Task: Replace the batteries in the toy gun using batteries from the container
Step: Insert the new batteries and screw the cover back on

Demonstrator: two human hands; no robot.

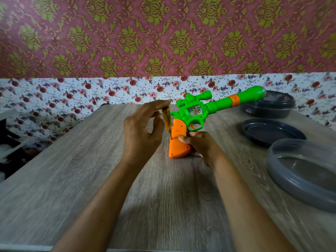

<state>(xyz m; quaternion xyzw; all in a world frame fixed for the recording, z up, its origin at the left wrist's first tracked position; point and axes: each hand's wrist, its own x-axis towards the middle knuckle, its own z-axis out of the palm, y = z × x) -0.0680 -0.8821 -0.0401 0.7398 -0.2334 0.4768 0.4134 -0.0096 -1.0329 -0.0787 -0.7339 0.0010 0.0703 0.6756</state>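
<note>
Damask wallpaper in pink and green runs over a floral strip behind a wood-grain counter (91,170). At the middle of the counter, a green and orange plastic toy gun (192,111) stands on the butt of its orange handle, barrel pointing to 2 o'clock. It looks light, hollow and stiff, with a smooth shell that could slip or tip, so it is best held low around the handle.

The right hand (201,146) does that from 4 o'clock, its grip wrapped round the handle with the thumb pressed on its face. The left hand (141,130), raised at 9 o'clock with the wrist bent, has a narrow grip pinching a yellow translucent screwdriver (167,119), whose tip touches the handle.

At 2 o'clock sits a dark round container (269,106), with a dark lid (269,131) nearer and a translucent grey dish (300,171) at 4 o'clock. No batteries show.
</note>
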